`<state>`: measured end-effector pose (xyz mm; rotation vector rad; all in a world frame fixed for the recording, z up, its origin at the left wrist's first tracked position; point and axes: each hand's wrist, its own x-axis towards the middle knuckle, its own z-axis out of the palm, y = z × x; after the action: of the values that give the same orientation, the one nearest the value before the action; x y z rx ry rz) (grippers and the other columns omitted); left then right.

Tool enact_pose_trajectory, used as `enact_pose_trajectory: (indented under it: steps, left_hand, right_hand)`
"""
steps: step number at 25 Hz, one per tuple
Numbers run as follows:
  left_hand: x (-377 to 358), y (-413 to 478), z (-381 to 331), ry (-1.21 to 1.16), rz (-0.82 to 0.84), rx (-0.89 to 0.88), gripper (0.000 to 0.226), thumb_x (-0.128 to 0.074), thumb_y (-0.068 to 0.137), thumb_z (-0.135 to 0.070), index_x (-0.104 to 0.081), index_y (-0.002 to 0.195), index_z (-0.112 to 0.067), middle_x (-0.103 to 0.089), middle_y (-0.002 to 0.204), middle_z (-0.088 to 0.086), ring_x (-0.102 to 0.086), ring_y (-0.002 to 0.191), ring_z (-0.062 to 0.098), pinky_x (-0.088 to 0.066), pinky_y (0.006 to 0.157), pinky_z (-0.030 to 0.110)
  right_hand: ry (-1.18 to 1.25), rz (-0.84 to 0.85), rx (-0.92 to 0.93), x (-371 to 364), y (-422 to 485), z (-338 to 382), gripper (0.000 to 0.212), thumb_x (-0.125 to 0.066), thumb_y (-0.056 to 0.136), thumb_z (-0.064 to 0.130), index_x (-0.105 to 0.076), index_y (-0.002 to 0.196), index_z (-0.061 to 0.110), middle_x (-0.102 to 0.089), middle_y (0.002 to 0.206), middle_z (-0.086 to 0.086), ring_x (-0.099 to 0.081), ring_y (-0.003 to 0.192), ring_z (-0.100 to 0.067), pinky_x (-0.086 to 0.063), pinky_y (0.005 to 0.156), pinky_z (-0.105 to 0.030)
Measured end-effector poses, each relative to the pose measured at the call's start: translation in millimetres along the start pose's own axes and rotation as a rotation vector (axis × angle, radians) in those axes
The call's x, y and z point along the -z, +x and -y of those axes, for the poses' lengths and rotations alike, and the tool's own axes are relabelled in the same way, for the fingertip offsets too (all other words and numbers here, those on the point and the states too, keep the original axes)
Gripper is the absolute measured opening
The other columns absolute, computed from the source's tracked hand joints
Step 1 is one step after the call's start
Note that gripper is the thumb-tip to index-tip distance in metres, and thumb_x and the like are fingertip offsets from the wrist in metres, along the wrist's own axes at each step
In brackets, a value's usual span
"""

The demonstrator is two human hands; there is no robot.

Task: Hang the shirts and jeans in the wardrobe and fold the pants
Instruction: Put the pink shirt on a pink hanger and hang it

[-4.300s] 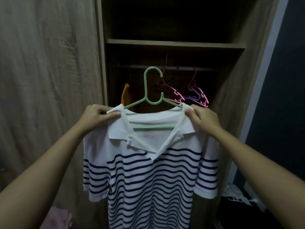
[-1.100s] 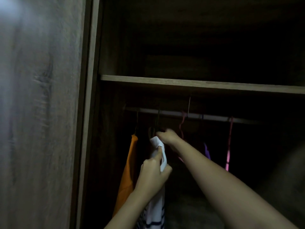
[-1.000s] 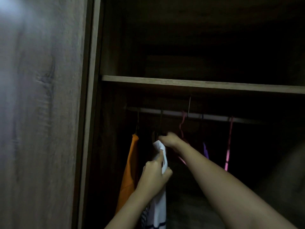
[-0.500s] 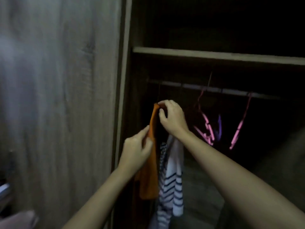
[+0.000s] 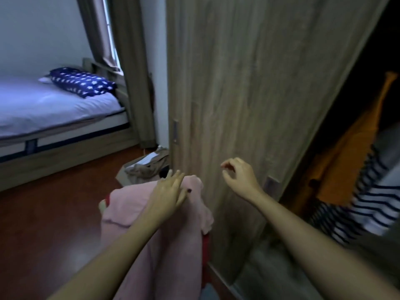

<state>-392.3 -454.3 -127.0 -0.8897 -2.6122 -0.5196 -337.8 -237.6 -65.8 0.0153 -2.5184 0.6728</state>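
Observation:
A pink garment (image 5: pixel 173 234) lies heaped low in front of me, draped over something red (image 5: pixel 206 240). My left hand (image 5: pixel 167 194) rests on its top with the fingers nearly straight. My right hand (image 5: pixel 238 175) hovers in the air before the wardrobe door (image 5: pixel 249 83), fingers loosely curled and holding nothing. The white shirt with navy stripes (image 5: pixel 355 204) hangs inside the dark wardrobe at the right edge, beside an orange garment (image 5: pixel 350 156). Its hanger and the rail are out of view.
A bed with a pale sheet (image 5: pixel 49 107) and a star-patterned blue pillow (image 5: pixel 83 82) stands at the left. An open cardboard box (image 5: pixel 144 169) of crumpled items sits on the reddish floor (image 5: pixel 47 213) by the wardrobe corner. A curtain (image 5: pixel 129 68) hangs behind it.
Both hands have left the hanging clothes in the wardrobe. My view has swung left and down to the pink heap. The left hand now lies on it.

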Motion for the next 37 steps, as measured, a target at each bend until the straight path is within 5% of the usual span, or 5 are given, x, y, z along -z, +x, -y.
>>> enact_pose_trajectory:
  steps: [7, 13, 20, 32, 37]
  left_hand:
    - [-36.7, -47.4, 102.3, 0.272, 0.206, 0.104, 0.061, -0.037, 0.080, -0.041, -0.064, 0.116, -0.001, -0.064, 0.121, 0.018, -0.064, 0.107, 0.032, -0.053, 0.079, 0.051]
    - [-42.9, -37.2, 111.7, 0.103, -0.072, 0.119, 0.039, -0.042, 0.081, -0.019, -0.071, 0.104, -0.006, -0.071, 0.104, 0.015, -0.070, 0.090, 0.031, -0.056, 0.071, 0.044]
    - [43.2, 5.1, 113.7, -0.367, -0.585, 0.687, 0.030, -0.033, 0.102, -0.027, -0.052, 0.100, -0.004, -0.063, 0.087, 0.025, -0.058, 0.080, 0.042, -0.029, 0.061, 0.033]
    - [259.7, 73.2, 34.3, -1.193, -0.619, -0.114, 0.017, -0.033, 0.103, -0.019, -0.048, 0.094, -0.019, -0.061, 0.081, 0.004, -0.061, 0.072, 0.015, -0.053, 0.069, 0.033]
    - [319.3, 58.2, 27.3, -1.158, -0.700, -0.139, 0.012, -0.036, 0.102, -0.017, -0.045, 0.096, -0.017, -0.064, 0.071, -0.006, -0.060, 0.067, 0.012, -0.052, 0.066, 0.030]
  right_hand:
    - [-0.003, 0.233, -0.179, -98.3, 2.1, 0.4, 0.022, -0.056, 0.088, 0.010, -0.066, 0.107, 0.003, -0.063, 0.105, -0.017, -0.060, 0.097, -0.030, -0.041, 0.084, -0.027]
    - [-0.060, 0.410, -0.161, -168.3, 23.3, 13.9, 0.053, -0.060, 0.087, 0.026, -0.045, 0.137, 0.011, -0.046, 0.133, -0.013, -0.042, 0.123, -0.029, -0.029, 0.107, -0.033]
    - [-0.047, 0.232, -0.096, -167.1, 33.7, 7.7, 0.011, -0.059, 0.086, 0.011, -0.069, 0.088, 0.005, -0.065, 0.094, -0.014, -0.061, 0.092, -0.031, -0.037, 0.075, -0.027]
    - [0.272, 0.369, -0.071, -109.6, 60.2, 82.9, 0.122, -0.069, 0.057, 0.058, 0.011, 0.146, 0.037, -0.027, 0.153, -0.004, -0.027, 0.139, -0.025, -0.028, 0.112, -0.048]
    - [0.013, 0.584, -0.007, -96.3, 64.2, 104.0, 0.053, -0.059, 0.075, 0.057, -0.048, 0.123, 0.039, -0.063, 0.116, 0.009, -0.054, 0.118, -0.021, -0.034, 0.102, -0.040]
